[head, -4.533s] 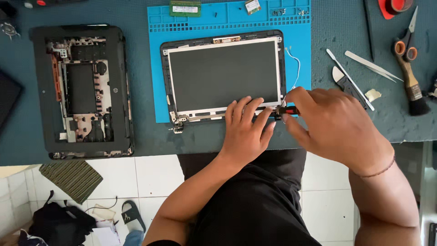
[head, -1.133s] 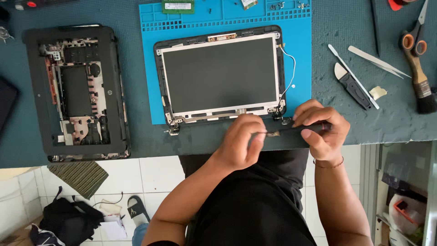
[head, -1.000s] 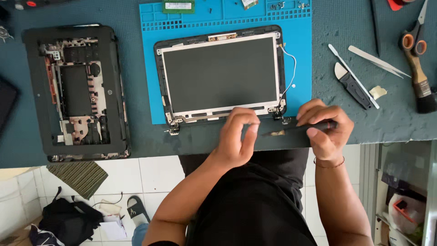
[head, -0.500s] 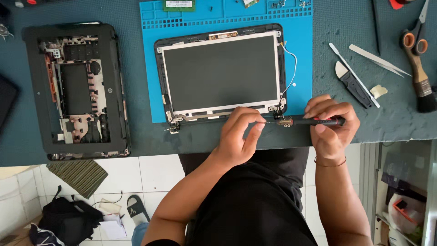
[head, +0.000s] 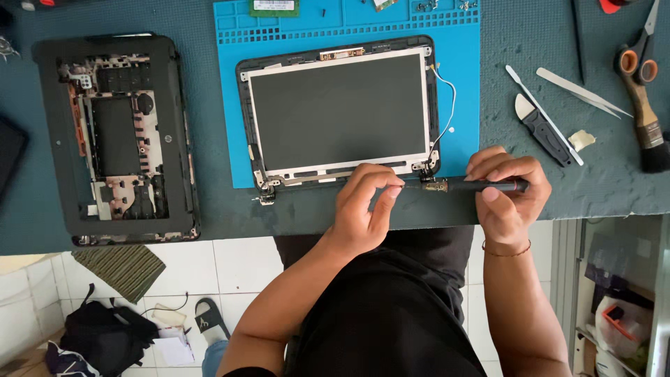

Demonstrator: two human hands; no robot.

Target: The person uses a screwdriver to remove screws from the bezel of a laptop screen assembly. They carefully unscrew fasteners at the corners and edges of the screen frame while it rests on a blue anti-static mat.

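- Screen [head: 340, 112] lies bare in its lid on the blue mat [head: 464, 84], bezel already off.
- Right hand [head: 507, 195] grips a screwdriver [head: 481, 186] at the right hinge [head: 434, 184]; hinges remain attached.
- Left hand [head: 363, 209] pinches the shaft.

We see an evenly lit, bright view with soft daylight and no hard glare. Shadows under the hands [head: 433, 202] on the desk [head: 293, 220] are faint and short. The dark screen panel [head: 340, 112] gives only a dull sheen. Focus is sharp at centre; edges bow slightly, and the floor tiles [head: 230, 269] look a little overexposed.
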